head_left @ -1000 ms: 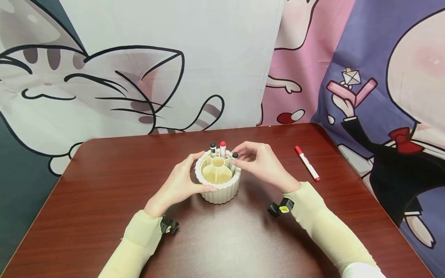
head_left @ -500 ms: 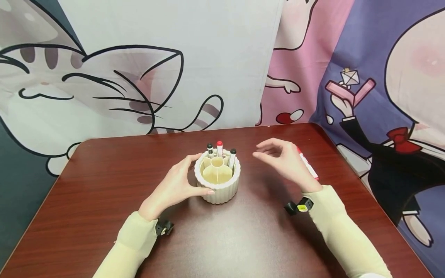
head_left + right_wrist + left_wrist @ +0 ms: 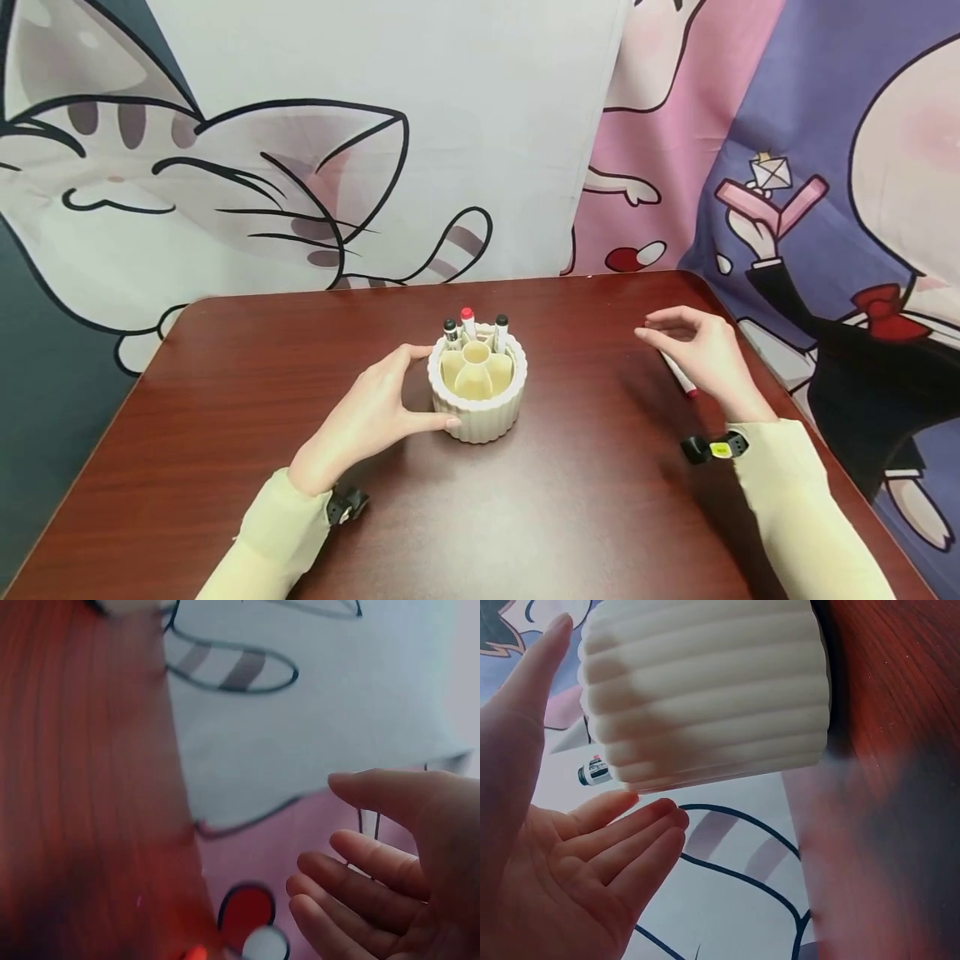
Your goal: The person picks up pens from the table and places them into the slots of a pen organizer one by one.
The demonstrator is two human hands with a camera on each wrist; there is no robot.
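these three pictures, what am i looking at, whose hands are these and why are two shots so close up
These are a person's two bare hands, filmed by three cameras at once. The wide picture comes from a camera on the head, looking down at a brown table. The two close pictures come from small cameras strapped to each wrist, so each shows its own palm and fingers from very near.

In the middle stands a white ribbed pen holder with three markers upright in its back slots. The left hand rests against the holder's side with straight fingers. The right hand hovers, relaxed and holding nothing, just above a red marker lying on the table.
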